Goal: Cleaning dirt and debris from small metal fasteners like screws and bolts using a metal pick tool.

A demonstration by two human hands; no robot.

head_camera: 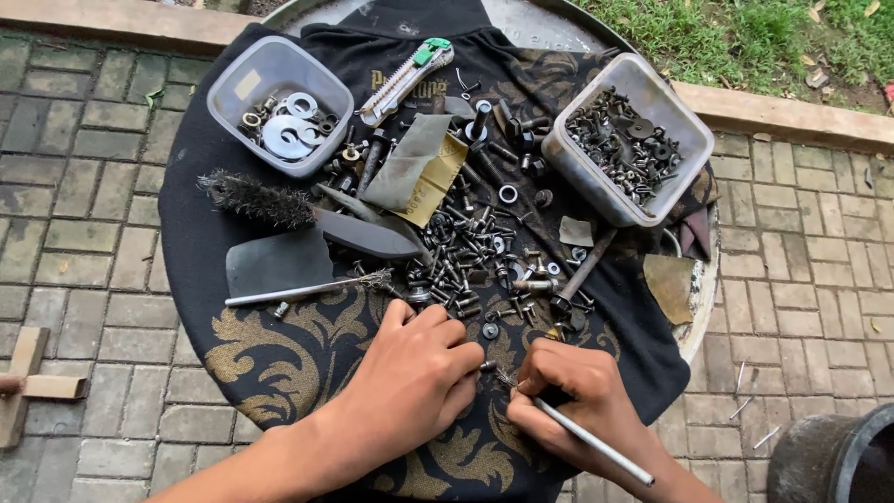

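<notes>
Flanking scattered bolts [466,251]: two clear tubs [279,102].

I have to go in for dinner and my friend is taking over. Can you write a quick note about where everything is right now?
Left hand: fingers curled, pinching a small bolt on the black cloth.
Right hand: holds a thin wire brush, its tip at the bolt.
Loose bolts are heaped mid-cloth. One tub holds washers, the other tub dark hardware.
A second thin brush and a big brush lie to the left.
Done: cannot tell how many are brushed.
Left: the heap.
</notes>
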